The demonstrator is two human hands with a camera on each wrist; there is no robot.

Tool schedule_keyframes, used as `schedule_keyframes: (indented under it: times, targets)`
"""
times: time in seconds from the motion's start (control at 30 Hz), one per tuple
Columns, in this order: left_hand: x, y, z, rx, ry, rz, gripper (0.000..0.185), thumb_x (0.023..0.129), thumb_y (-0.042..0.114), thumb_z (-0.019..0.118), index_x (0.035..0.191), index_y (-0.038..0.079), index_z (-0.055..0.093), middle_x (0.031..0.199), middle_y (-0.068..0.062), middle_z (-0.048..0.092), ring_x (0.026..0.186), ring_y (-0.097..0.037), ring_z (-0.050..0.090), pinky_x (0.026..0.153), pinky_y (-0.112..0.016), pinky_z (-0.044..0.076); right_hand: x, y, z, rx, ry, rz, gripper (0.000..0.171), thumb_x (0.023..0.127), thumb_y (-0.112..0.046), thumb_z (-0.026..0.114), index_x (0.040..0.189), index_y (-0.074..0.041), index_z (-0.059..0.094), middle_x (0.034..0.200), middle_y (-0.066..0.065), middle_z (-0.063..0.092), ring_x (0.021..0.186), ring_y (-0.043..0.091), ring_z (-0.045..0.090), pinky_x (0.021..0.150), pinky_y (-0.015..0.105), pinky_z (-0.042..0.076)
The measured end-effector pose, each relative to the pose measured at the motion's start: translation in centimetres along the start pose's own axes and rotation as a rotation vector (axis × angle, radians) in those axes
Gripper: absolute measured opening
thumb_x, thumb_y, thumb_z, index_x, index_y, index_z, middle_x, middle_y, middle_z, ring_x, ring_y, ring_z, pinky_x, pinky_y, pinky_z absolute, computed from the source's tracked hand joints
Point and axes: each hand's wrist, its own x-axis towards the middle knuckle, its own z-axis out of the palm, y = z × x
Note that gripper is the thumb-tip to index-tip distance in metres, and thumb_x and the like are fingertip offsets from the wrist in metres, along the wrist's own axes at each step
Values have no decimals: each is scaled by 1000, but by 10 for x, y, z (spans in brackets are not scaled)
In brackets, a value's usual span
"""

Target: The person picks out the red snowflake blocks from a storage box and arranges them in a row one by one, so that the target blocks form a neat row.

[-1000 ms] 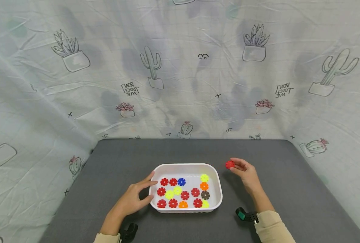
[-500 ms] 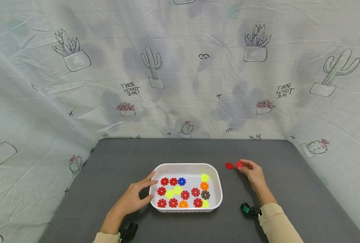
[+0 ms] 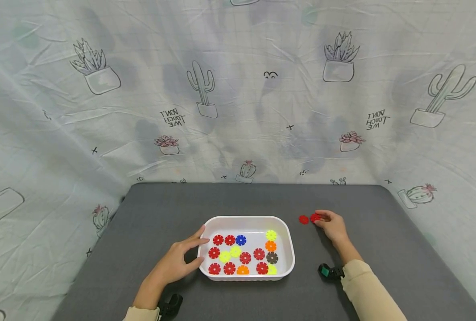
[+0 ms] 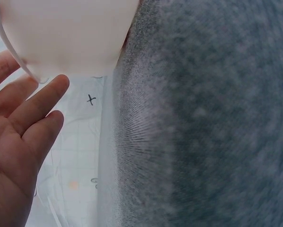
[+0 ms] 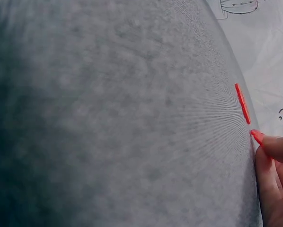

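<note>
Beside the white plastic tray [image 3: 287,267], my left hand [image 3: 172,263] spreads its fingers along the left rim. Extended fingers [image 4: 42,101] touch the tray's rim and outer wall in the left wrist view. On the right, my right hand [image 3: 332,225] pinches a red notched plastic disc [image 3: 314,217] between thumb and fingertips, low at the table surface. In the right wrist view, this pinched disc [image 5: 257,136] is tilted and partly covered by the fingers. A second red disc [image 3: 304,219] lies flat on the table, just left of it.
Inside the tray lie several more notched discs: red ones [image 3: 245,257], yellow ones [image 3: 235,251], orange ones [image 3: 270,246], a blue one [image 3: 241,240] and a dark grey one [image 3: 271,257]. A grey table [image 3: 173,203] stands before a cactus-print curtain [image 3: 238,98].
One red disc went from the right hand onto the table right of the tray. My right hand shifted right, then slightly down, with another red disc in its fingertips. The left hand stayed put.
</note>
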Motion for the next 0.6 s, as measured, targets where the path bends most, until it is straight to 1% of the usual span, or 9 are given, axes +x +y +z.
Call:
schedule_keyframes:
  times: [0.1,0.2,0.27,0.4,0.5,0.6]
  targets:
    - [0,0,-1,-8,-7,-14,44,79,26,65,122,18,57,143,3,33,126,-18,39,94,-48,40,3,0,1,-93,6,-26,35,81,-6,62,116,1,58,108,22,60,90,20,59,66,21,46]
    - [0,1,0,-13,-11,-31,44,79,27,65,122,19,57,144,5,32,127,-16,38,95,-48,39,3,1,1,-183,15,-71,34,81,-8,63,114,0,59,105,22,62,94,30,59,69,30,47]
    - [0,1,0,-9,-9,-35,44,79,27,65,122,19,57,144,5,32,127,-16,38,95,-48,39,3,0,1,-226,22,-100,34,80,-8,63,113,0,60,102,21,63,92,31,59,72,36,47]
    - [0,1,1,-2,1,-25,44,79,26,65,121,18,57,143,3,33,126,-19,40,93,-49,40,4,1,1,-272,14,-126,34,81,-8,63,114,1,59,101,21,64,91,32,59,77,44,45]
    - [0,0,1,-5,-1,-28,44,79,27,65,121,18,57,143,3,33,126,-19,39,94,-49,40,4,2,1,-286,4,-136,35,81,-8,62,115,1,58,103,21,62,93,33,58,79,46,44]
    - [-1,0,1,-5,-8,-37,44,79,28,65,122,19,57,144,5,32,127,-17,38,95,-48,39,4,4,1,-265,5,-135,37,82,-8,62,117,1,57,107,22,60,96,34,57,81,46,45]
